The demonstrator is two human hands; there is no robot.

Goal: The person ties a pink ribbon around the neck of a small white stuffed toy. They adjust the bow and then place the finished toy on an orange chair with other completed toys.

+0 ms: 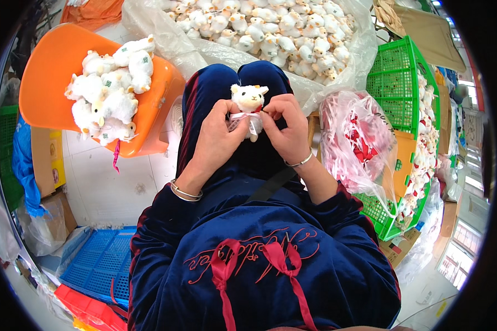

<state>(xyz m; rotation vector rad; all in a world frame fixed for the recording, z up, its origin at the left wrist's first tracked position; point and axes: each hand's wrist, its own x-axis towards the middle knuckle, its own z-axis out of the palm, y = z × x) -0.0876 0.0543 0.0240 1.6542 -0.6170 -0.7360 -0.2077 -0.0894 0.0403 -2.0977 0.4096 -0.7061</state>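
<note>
A small white plush lamb (249, 97) with a cream face stands upright between my hands, above my lap, its face turned up. A pale pink ribbon (241, 116) crosses its neck, with a bit of red at the right of the neck. My left hand (215, 138) is closed, thumb and forefinger pinching the ribbon at the lamb's left side. On the other side, my right hand (290, 131) pinches the ribbon near the neck, its other fingers curled. The fingertips hide part of the ribbon and the lamb's sides.
White plush lambs (113, 94) lie piled on an orange chair (41, 83) at left. Ahead, a large clear plastic bag (201, 52) holds many more. At right are a bag of pink and red ribbons (359, 138) and a green crate (391, 83). A blue crate (96, 265) sits lower left.
</note>
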